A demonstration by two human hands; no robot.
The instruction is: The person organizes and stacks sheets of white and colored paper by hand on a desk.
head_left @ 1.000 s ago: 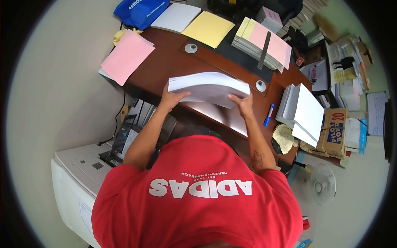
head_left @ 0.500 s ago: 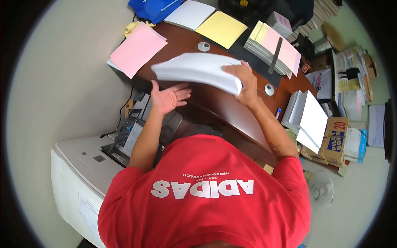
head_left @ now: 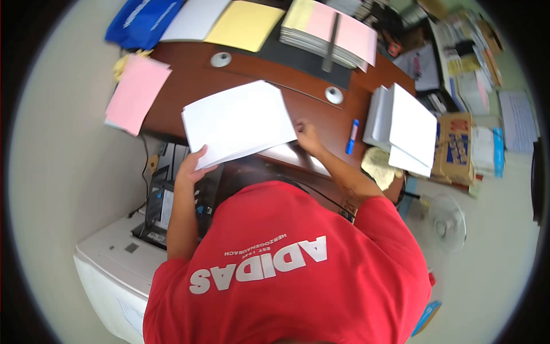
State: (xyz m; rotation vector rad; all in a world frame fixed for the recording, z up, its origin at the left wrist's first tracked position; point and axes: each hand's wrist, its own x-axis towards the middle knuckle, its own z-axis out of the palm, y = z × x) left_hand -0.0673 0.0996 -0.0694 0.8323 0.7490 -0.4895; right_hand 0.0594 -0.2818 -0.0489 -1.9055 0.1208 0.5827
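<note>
White paper stack (head_left: 238, 121) lies flat-ish over the near edge of the brown bench (head_left: 189, 86), its near left corner overhanging toward the person. Long axis runs roughly 8 o'clock to 2 o'clock in the head view, slightly tilted; short edges face 8 and 2.

Left hand (head_left: 192, 167) at the stack's 7 o'clock corner, fingers curled under, thumb on top: closed on the paper, bearing the overhanging corner. Right hand (head_left: 306, 136) at the stack's 3 o'clock edge, fingertips pressed to the side of the sheets; palm mostly hidden, so a full grip cannot be confirmed, contact only. Both hands are at the stack; the left has the firmer hold.

Around it:
- pink sheets (head_left: 133, 93) at 9 o'clock of the stack, well apart
- yellow sheets (head_left: 243, 26) at 12 o'clock
- banded pile of pink and yellow paper (head_left: 329, 31) at 1 o'clock
- blue pen (head_left: 352, 136) just past the right hand at 3 o'clock
- further white reams (head_left: 409, 129) beyond the pen
- printer (head_left: 114, 258) below the bench at 7 o'clock
</note>
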